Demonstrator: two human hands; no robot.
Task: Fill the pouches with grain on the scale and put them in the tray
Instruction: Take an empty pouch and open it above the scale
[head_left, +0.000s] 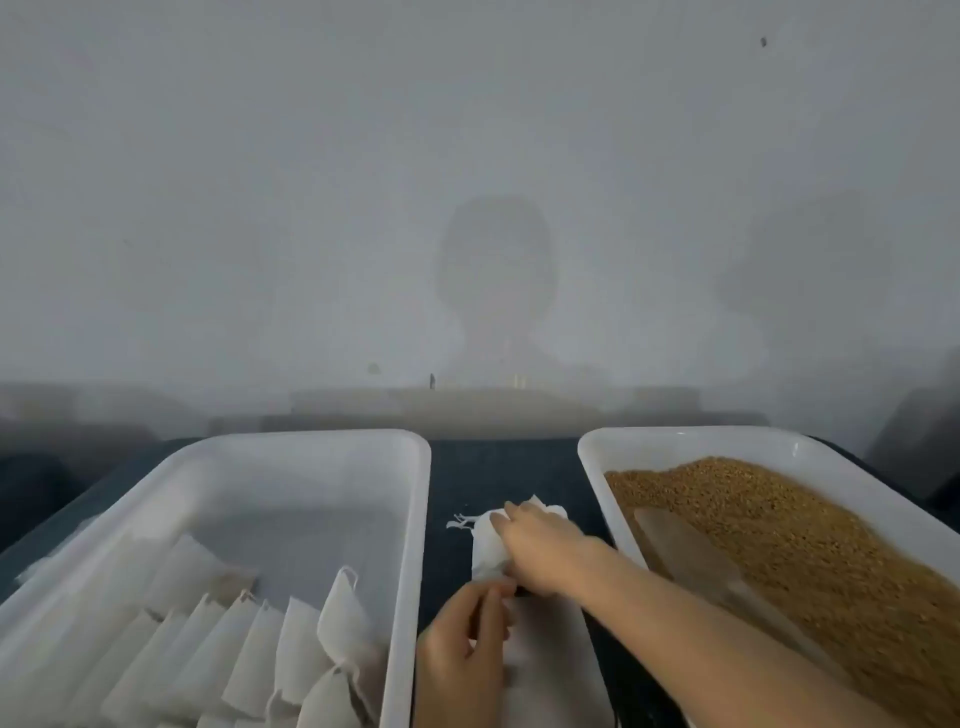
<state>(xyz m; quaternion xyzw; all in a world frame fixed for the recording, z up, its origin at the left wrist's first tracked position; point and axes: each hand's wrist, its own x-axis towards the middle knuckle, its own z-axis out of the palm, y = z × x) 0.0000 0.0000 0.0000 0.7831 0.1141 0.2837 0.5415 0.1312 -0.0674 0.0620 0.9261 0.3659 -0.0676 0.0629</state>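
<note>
Two hands meet on one small white pouch (484, 545) in the lower middle of the frame, on the dark counter (498, 467) between two white trays. The pouch's long axis runs up and down the frame, with its loose strings trailing off the upper left end.

The right hand (540, 545) reaches in from the lower right and is the nearer one to that string end. Its grip is closed over the upper half of the pouch, fingers laid across the top. The left hand (462, 649) comes up from the bottom edge, fingers curled, its grip pinching the pouch's lower end.

Whether the pouch already holds grain I cannot tell. A pale flat shape lies under the left hand; it may be the scale, but it is too blurred to say.

The tray (410, 519) to the left holds a row of pouches, just beside the left hand. The grain tray (592, 467) to the right holds the grain (779, 530), with a scoop (685, 556) lying in it, closest to the right arm.
</note>
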